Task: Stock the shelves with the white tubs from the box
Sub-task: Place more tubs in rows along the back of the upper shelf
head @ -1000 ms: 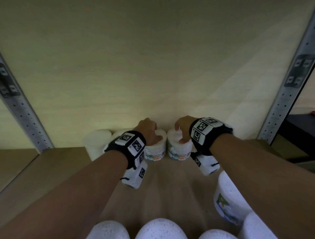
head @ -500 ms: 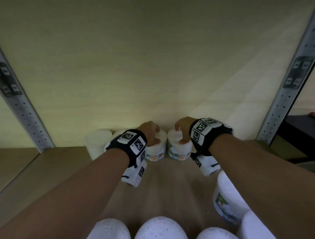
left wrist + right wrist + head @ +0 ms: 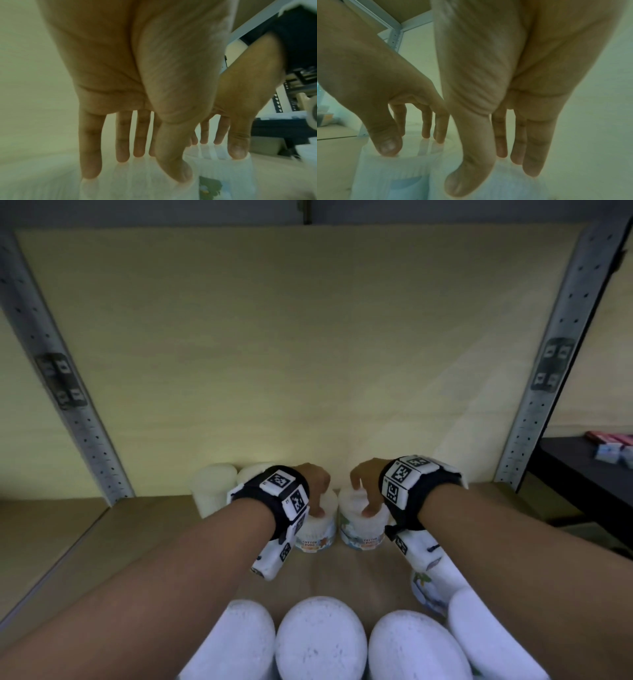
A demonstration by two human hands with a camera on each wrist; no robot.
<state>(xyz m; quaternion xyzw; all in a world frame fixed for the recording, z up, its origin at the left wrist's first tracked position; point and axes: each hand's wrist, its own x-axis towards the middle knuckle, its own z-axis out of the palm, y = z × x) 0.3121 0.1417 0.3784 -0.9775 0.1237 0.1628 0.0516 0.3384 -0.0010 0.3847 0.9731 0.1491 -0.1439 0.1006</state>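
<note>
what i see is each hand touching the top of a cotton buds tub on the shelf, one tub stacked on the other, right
Not stacked. In the head view the left cotton buds tub and the right cotton buds tub stand side by side on the shelf. The left hand and right hand each touch the top of one.

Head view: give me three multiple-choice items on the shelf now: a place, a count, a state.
1. The left hand touches a labelled tub standing: A) at the front edge B) near the back panel, beside the tub under the right hand C) on a black table.
2. Count of plain white tubs left of that hand: A) none B) two C) five.
3. The labelled tubs are: A) upright B) tipped over C) stacked.
Answers: B, side by side at the back; B, two show there; A, lids face up under the fingertips.
</note>
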